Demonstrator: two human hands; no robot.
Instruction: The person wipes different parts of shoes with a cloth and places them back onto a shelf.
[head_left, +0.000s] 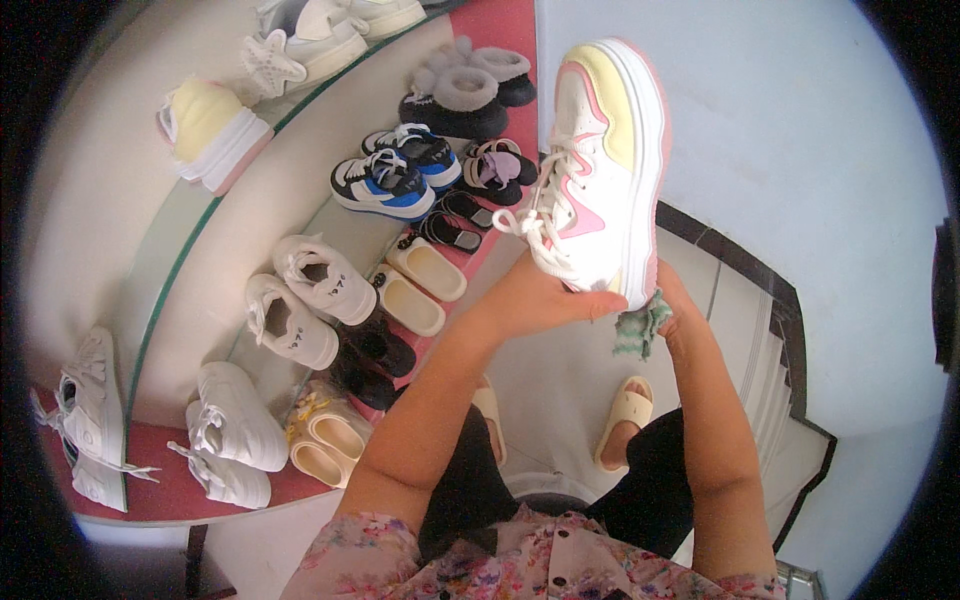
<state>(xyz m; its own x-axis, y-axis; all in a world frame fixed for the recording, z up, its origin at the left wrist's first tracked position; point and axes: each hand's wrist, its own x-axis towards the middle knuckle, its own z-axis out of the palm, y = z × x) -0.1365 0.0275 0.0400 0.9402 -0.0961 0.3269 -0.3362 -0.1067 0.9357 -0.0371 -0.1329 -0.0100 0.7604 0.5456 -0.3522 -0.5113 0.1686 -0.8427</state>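
A white sneaker (600, 172) with yellow toe panels, pink trim and white laces is raised before me, toe pointing away. My left hand (544, 300) grips it at the heel, the thumb lying across the back of the sole. Behind the sole's right side is my right hand (669, 289), its fingers mostly hidden by the shoe. A crumpled green cloth (641, 330) hangs from that hand, just below the heel. A similar yellow, white and pink sneaker (214, 135) rests on the glass shelf to the left.
Glass shelves (176, 255) at left carry several shoes, among them blue-and-black sneakers (397, 172), white sneakers (311, 300), cream clogs (420, 285) and furry grey slippers (465, 90). A pale wall (750, 112) rises at right above dark skirting (735, 244). Steps (765, 367) lie at lower right.
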